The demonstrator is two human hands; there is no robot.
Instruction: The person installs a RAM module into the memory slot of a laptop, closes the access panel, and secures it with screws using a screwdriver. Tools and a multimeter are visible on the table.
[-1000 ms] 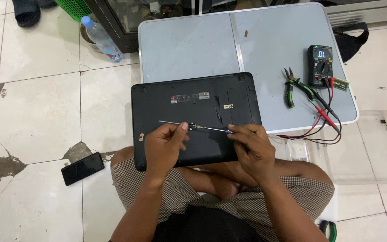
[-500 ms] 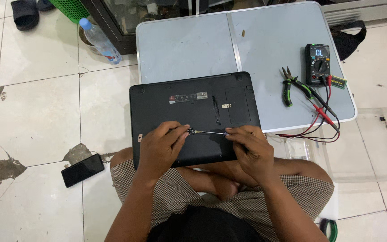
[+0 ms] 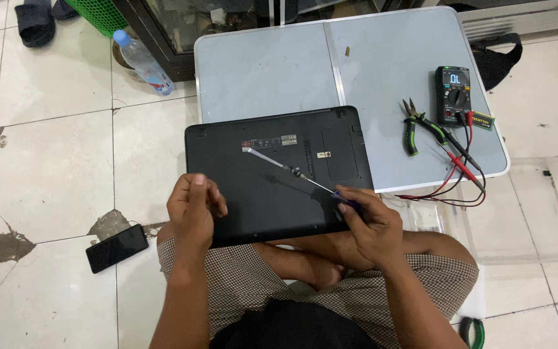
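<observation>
Leftmost, a black phone (image 3: 117, 248) lay on the floor tiles, with a plastic water bottle (image 3: 141, 62) farther up. Next, the left hand (image 3: 193, 208) rested loosely curled and empty on the near left corner of the upturned black laptop (image 3: 279, 174). The right hand (image 3: 369, 226) gripped a slim screwdriver (image 3: 295, 172), its tip touching the laptop's underside. On the folding table (image 3: 382, 58) beyond lay green-handled pliers (image 3: 414, 123) and a multimeter (image 3: 454, 94).

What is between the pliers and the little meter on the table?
In the head view, only bare grey table shows between the pliers and the black meter; the meter's red and black probe leads run just below that gap.
</observation>
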